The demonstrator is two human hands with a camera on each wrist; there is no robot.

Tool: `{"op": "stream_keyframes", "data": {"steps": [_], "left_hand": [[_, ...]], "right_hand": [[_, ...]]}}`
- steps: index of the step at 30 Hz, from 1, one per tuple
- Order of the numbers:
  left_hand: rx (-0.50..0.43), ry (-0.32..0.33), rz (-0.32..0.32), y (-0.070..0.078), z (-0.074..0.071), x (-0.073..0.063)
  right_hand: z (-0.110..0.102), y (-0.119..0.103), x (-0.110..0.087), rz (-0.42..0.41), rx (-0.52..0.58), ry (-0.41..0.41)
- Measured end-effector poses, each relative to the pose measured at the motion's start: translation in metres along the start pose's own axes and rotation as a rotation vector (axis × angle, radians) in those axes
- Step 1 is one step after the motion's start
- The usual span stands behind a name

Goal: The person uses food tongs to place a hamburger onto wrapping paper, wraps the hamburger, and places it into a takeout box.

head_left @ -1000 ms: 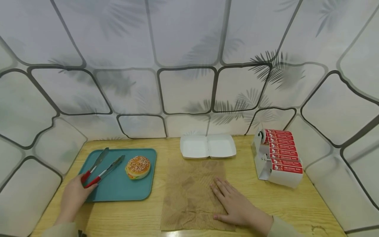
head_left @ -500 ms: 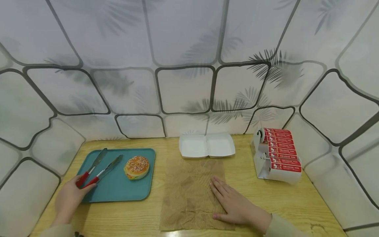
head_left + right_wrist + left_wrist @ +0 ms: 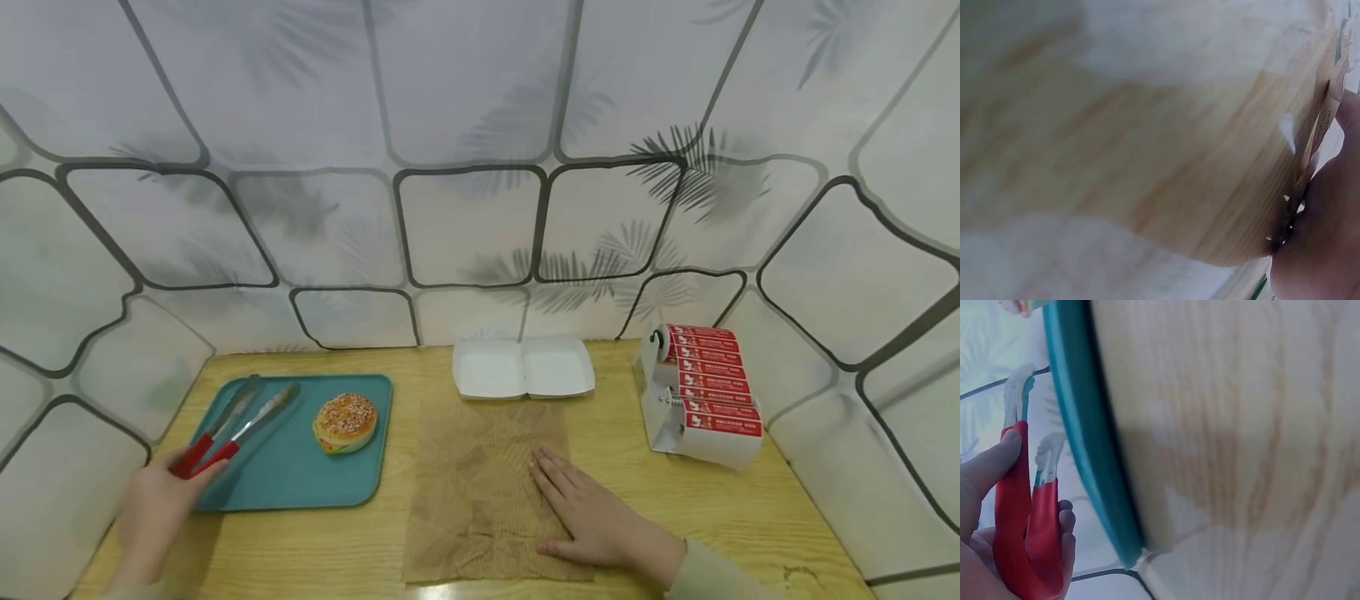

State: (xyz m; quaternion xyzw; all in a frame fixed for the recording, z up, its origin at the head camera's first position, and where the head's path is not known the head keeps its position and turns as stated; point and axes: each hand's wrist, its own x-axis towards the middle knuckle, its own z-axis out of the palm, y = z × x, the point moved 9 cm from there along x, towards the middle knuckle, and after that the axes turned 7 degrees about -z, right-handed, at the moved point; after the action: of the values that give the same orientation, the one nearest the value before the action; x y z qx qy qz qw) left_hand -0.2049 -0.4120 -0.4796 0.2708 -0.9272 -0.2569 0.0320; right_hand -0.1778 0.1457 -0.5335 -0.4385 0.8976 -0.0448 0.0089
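In the head view my left hand (image 3: 153, 504) grips red-handled metal tongs (image 3: 216, 457) over the left part of a teal tray (image 3: 322, 485). The left wrist view shows the thumb pressing one handle of the tongs (image 3: 1013, 506) and fingers curled round the other, with the two tips apart. A sesame-topped burger (image 3: 347, 422) sits on the tray's right side, away from the tips. My right hand (image 3: 592, 517) lies flat on the right edge of a creased brown paper sheet (image 3: 472, 475), fingers straight.
Behind the paper stands an opened white takeaway box (image 3: 491, 371). A roll of red-and-white labels (image 3: 712, 379) hangs on a holder at the right of the wooden table (image 3: 300, 554). Patterned fabric walls (image 3: 472, 225) enclose the back and sides.
My left hand has shifted a little left and back toward me, carrying the tongs, which now look raised off the tray. The right hand stays on the paper.
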Motion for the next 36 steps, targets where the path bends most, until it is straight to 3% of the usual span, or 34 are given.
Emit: {"op": "stream_keyframes", "data": {"steps": [9, 16, 22, 29, 36], "left_hand": [[0.022, -0.025, -0.03, 0.003, -0.014, -0.01], [0.016, -0.038, -0.051, 0.004, -0.02, -0.026], [0.006, -0.066, -0.09, 0.002, -0.02, -0.041], [0.046, -0.08, -0.063, 0.006, -0.017, -0.057], [0.082, -0.12, -0.035, 0.006, -0.005, -0.063]], "right_hand": [[0.003, 0.001, 0.002, 0.013, 0.021, -0.028], [0.001, -0.001, 0.002, 0.007, 0.018, -0.033], [0.0, -0.002, 0.001, 0.003, 0.005, -0.024], [0.0, -0.001, 0.001, 0.012, 0.02, -0.052], [0.0, 0.0, 0.0, 0.026, 0.039, -0.069]]}}
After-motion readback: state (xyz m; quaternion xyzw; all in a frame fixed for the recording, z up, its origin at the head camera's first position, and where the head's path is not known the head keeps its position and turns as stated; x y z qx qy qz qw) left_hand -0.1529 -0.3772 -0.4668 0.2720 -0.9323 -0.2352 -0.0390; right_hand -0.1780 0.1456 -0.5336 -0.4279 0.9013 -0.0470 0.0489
